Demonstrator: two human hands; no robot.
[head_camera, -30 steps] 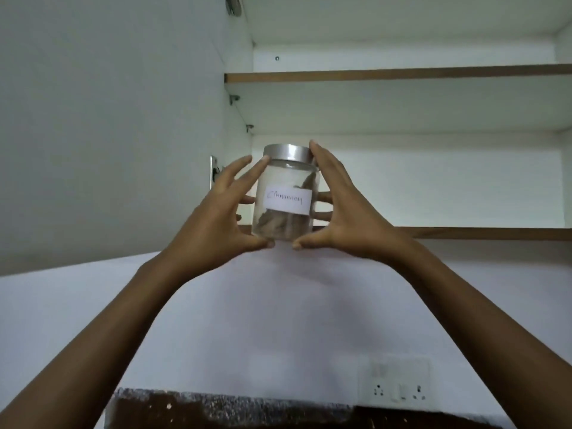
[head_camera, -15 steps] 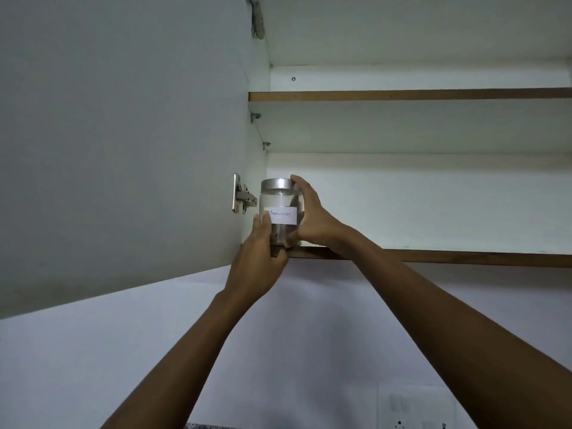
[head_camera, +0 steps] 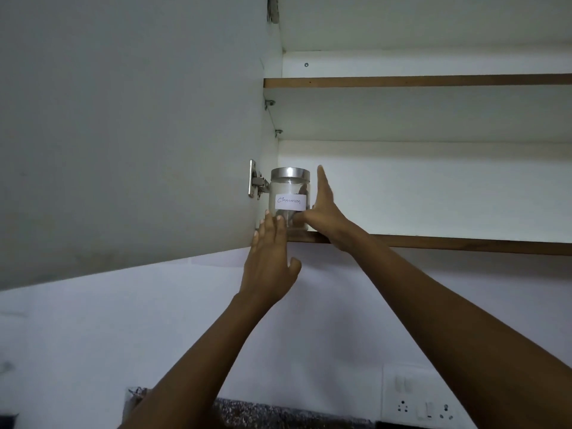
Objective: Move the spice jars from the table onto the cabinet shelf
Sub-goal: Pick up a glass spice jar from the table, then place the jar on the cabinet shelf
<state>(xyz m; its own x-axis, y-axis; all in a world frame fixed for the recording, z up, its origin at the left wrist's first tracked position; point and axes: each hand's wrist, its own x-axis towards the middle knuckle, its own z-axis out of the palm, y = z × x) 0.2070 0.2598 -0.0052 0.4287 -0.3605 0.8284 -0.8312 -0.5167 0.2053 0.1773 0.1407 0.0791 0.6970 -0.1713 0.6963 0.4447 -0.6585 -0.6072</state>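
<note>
A clear glass spice jar (head_camera: 290,202) with a metal lid and a white label reading "Cinnamon" stands upright on the lower cabinet shelf (head_camera: 433,243), in its far left corner. My right hand (head_camera: 325,215) lies flat along the jar's right side, fingers stretched upward and thumb at the jar's lower front. My left hand (head_camera: 269,267) is below the shelf edge with fingers apart, its fingertips in front of the jar's lower left. Whether they touch the glass I cannot tell.
The open cabinet door (head_camera: 123,134) hangs on the left, its metal hinge (head_camera: 255,181) right beside the jar. An upper shelf (head_camera: 402,81) sits above. Below are a white wall, a socket plate (head_camera: 424,397) and a dark speckled counter edge (head_camera: 278,413).
Both hands carried the jar up and left and set it on the lower shelf. The fingers have opened off it, and my left hand has dropped below the shelf edge.
</note>
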